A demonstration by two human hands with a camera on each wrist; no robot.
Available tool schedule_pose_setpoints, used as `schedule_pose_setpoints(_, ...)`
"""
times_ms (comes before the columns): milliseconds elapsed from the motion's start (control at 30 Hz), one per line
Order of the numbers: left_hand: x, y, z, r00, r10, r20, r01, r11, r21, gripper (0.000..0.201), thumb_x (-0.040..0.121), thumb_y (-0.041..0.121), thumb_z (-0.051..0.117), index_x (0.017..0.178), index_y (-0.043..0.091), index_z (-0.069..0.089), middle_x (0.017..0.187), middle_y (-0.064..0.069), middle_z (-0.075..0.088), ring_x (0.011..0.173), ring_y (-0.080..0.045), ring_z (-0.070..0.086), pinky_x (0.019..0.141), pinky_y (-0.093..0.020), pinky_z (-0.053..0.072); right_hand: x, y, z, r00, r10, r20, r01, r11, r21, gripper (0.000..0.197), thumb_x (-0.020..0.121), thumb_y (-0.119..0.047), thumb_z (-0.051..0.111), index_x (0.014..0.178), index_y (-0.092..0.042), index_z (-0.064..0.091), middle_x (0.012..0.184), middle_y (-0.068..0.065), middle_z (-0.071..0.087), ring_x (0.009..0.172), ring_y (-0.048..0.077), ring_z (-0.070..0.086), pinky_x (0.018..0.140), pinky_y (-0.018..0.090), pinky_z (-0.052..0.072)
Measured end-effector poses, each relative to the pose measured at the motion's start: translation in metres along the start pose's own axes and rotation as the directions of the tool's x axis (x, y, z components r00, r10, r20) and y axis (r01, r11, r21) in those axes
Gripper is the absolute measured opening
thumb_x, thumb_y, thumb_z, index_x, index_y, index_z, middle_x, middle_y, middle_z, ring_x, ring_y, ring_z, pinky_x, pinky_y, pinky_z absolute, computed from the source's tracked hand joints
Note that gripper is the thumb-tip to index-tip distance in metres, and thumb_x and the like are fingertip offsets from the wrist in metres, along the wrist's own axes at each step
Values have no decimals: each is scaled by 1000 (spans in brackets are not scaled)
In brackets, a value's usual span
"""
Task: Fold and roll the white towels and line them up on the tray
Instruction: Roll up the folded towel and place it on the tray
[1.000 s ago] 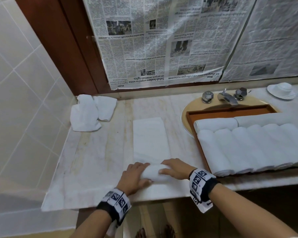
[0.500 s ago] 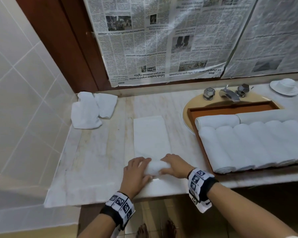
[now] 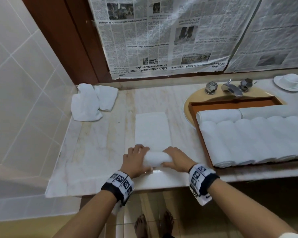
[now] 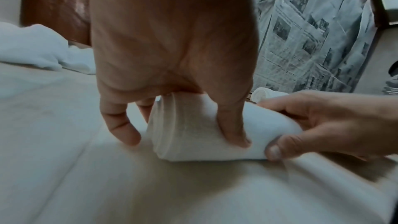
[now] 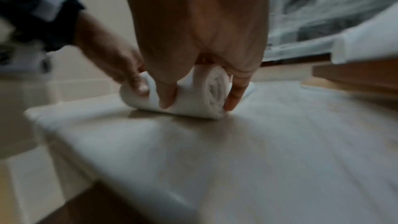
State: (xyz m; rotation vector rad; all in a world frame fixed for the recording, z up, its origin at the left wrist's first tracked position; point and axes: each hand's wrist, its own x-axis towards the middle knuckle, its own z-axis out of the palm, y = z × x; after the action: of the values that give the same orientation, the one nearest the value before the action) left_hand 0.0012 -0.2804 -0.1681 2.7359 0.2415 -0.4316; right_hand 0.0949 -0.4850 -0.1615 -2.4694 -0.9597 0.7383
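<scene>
A white towel lies as a long folded strip (image 3: 151, 129) on the marble counter. Its near end is wound into a roll (image 3: 157, 158) (image 4: 193, 134) (image 5: 211, 94). My left hand (image 3: 136, 158) (image 4: 183, 135) grips the roll's left end, thumb in front and fingers curled over the back. My right hand (image 3: 177, 158) (image 5: 200, 101) grips the right end the same way. To the right, a brown wooden tray (image 3: 230, 102) holds several rolled white towels (image 3: 248, 138) side by side, with two more laid crosswise behind them.
A loose heap of white towels (image 3: 91, 102) lies at the counter's back left by the tiled wall. A chrome tap (image 3: 230, 87) and a white dish (image 3: 288, 81) stand behind the tray. Newspaper covers the mirror. The counter edge is just below my wrists.
Both hands have pushed the roll a little away from the counter edge. The roll has grown thicker and the flat part of the strip is shorter.
</scene>
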Motion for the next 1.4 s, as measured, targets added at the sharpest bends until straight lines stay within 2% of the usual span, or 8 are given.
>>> schedule_pose_setpoints(200, -15, -6, 17, 999, 45, -31, -48, 993, -104, 80, 72, 73, 47, 144, 40, 39, 138, 4, 45, 124, -25, 41, 95, -44, 40, 3, 5, -25, 967, 41, 251, -86, 981, 172, 52, 84, -57, 69, 114, -16, 58, 111, 1, 61, 100, 21, 56, 74, 27, 41)
schedule_pose_setpoints(300, -2, -6, 2, 992, 7, 125, 3, 997, -83, 74, 71, 73, 58, 137, 43, 45, 129, 1, 50, 120, -26, 45, 97, -49, 41, -8, 1, -11, 998, 57, 39, -54, 996, -77, 68, 90, -55, 62, 144, -19, 41, 140, 4, 48, 122, 27, 49, 97, 38, 42)
schedule_pose_setpoints(467, 11, -8, -7, 968, 2, 250, 37, 988, -151, 64, 58, 80, 65, 108, 40, 62, 119, 1, 50, 117, -29, 46, 97, -47, 43, -18, -3, 34, 975, -151, -165, 67, 900, -430, 69, 75, -36, 74, 134, -10, 50, 122, 10, 55, 108, 33, 57, 80, 42, 48)
schedule_pose_setpoints(700, -29, -5, 37, 952, 100, -289, -110, 994, -19, 72, 77, 56, 71, 140, 30, 48, 140, 2, 46, 125, -28, 40, 96, -46, 39, 3, -5, 1, 997, 8, 79, -2, 997, -76, 58, 86, -34, 68, 137, -15, 48, 128, 7, 48, 120, 25, 41, 96, 38, 39)
schedule_pose_setpoints(867, -15, -5, 23, 993, 38, -110, -41, 999, -24, 69, 81, 60, 67, 140, 31, 46, 133, 2, 48, 119, -25, 44, 94, -42, 35, 6, 0, -5, 979, 71, 189, -67, 997, -27, 64, 85, -33, 71, 141, -16, 45, 131, 10, 47, 122, 31, 42, 97, 38, 38)
schedule_pose_setpoints(1100, 10, -11, -8, 958, -63, 280, 119, 975, -187, 89, 60, 80, 66, 132, 29, 52, 131, -3, 50, 123, -30, 48, 102, -50, 41, -13, -9, 19, 990, -115, -87, 68, 905, -421, 72, 90, -47, 62, 147, -11, 35, 140, 11, 43, 125, 32, 42, 95, 43, 42)
schedule_pose_setpoints(1267, -26, -8, 25, 964, 78, -253, -87, 996, -27, 84, 76, 60, 72, 146, 33, 36, 149, 1, 37, 131, -28, 37, 104, -49, 33, 9, -9, -11, 975, 48, 216, -29, 996, -90, 68, 87, -50, 69, 137, -11, 45, 132, 11, 46, 122, 29, 44, 96, 35, 37)
schedule_pose_setpoints(1400, -33, -9, 44, 953, 81, -291, -94, 995, -29, 74, 78, 71, 54, 141, 33, 44, 142, 3, 46, 128, -26, 42, 99, -48, 35, 7, -12, -16, 952, 102, 288, -78, 993, -93, 70, 85, -52, 71, 137, -11, 45, 132, 11, 46, 120, 28, 46, 95, 36, 39)
